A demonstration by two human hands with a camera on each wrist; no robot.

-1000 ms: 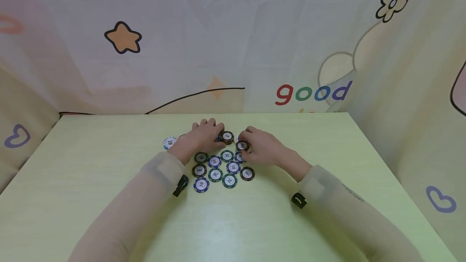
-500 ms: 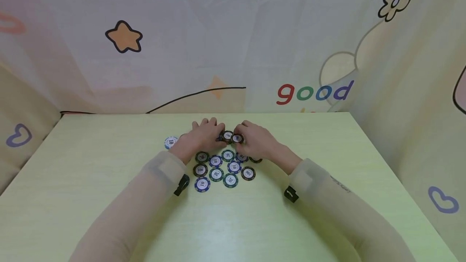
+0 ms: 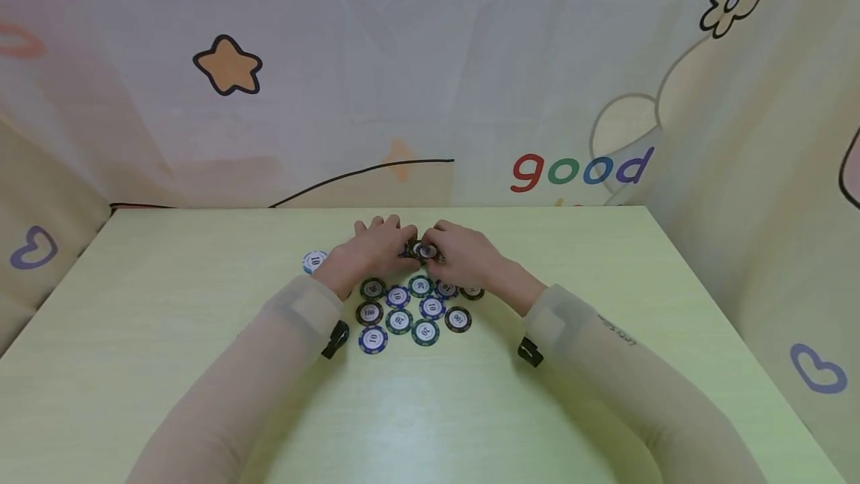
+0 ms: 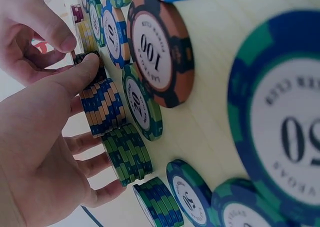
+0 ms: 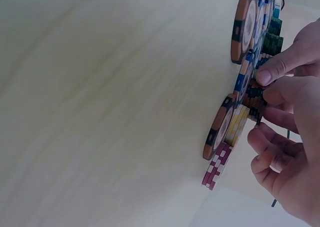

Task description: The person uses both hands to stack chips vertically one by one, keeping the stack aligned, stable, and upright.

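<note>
A dark chip with a pale round centre is pinched in the right fingers, overlapping in view a black-and-brown stack that the left fingers bracket; behind the fingers, whether chip and stack touch is hard to tell. Just beside stand a blue-and-tan stack and a green-and-dark-blue stack, each several chips high.

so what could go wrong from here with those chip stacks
The right hand could set its dark chip off-centre on the dark stack, which might then lean or spill. The left hand reaches behind the blue stack and green stack, so pulling away carelessly may topple them. The yellow stack stands right beside the dark one and could get bumped.
</note>
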